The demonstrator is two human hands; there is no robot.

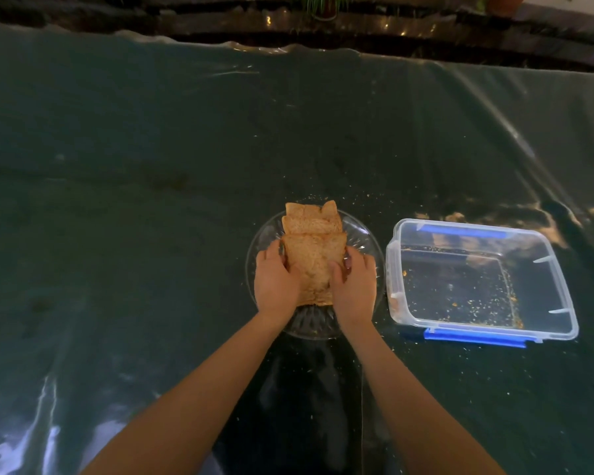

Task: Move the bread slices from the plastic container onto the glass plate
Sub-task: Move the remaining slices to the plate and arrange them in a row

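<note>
Left hand: your left hand [275, 282] grips the left edge of the nearest bread slice [311, 269].
Right hand: your right hand [354, 284] grips that slice's right edge.
Bread: the held slice lies on the glass plate [364, 241]; more bread slices [311, 219] overlap just beyond it.
Plastic container [477, 279]: just right of the plate on the tabletop [151, 200], only crumbs inside.

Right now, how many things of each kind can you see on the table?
Bread slices: at least 3, stacked, so the exact count is unclear
Glass plate: 1
Plastic container: 1, only crumbs inside
Hands: 2, left and right
Total: at least 7
</note>
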